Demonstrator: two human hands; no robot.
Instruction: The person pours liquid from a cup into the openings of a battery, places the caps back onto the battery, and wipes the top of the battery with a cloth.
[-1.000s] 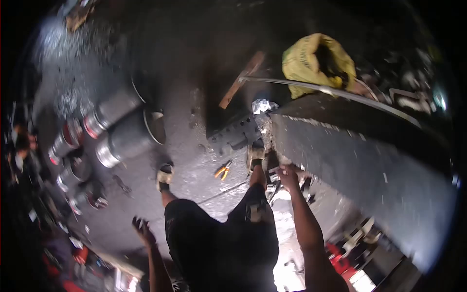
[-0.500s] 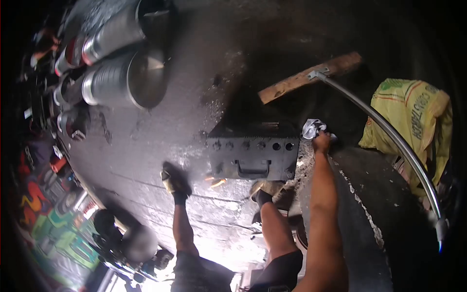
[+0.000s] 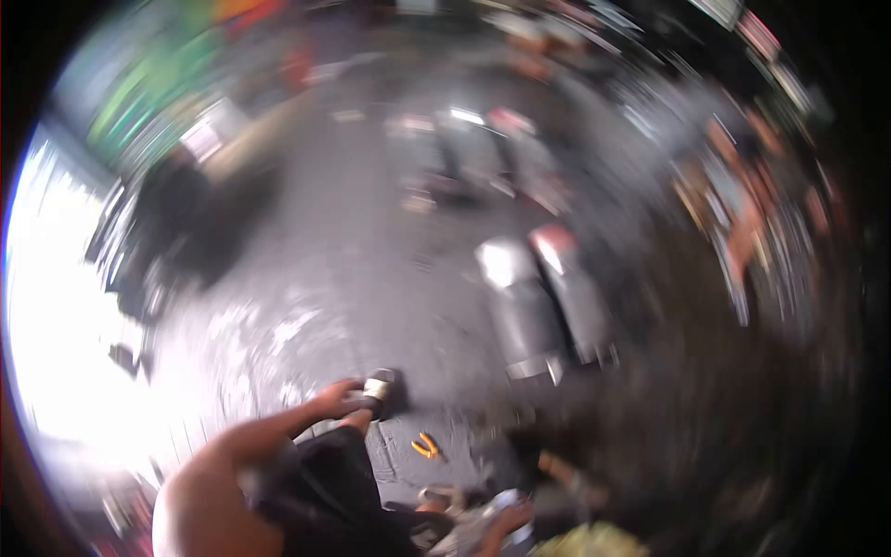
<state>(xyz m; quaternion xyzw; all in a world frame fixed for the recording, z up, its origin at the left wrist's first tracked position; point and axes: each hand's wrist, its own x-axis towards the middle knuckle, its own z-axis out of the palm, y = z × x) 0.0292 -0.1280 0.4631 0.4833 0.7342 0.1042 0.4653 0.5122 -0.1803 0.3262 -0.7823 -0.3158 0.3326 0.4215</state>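
Observation:
My left hand [image 3: 336, 399] reaches down to my left foot in its shoe [image 3: 377, 386], at or against it. Blur hides how its fingers are set. Low in the view, my right hand [image 3: 516, 516] is closed on a crumpled white cloth [image 3: 509, 499]. Between the feet and the dark box lie pliers with orange-yellow handles [image 3: 425, 446] on the floor. The dark box [image 3: 501, 462] is smeared and barely distinct from the floor behind it.
Metal cylinders [image 3: 527, 320] stand ahead on the dark floor, with several more farther back. A blurred wooden board [image 3: 562, 472] and a yellow sack [image 3: 590, 540] are at the lower right. Blurred people [image 3: 742, 213] appear at the far right, and bright light enters from the left.
The view has swung sharply left and blurred. My left arm has come into view, its hand down at the left foot. The white cloth is still in my right hand.

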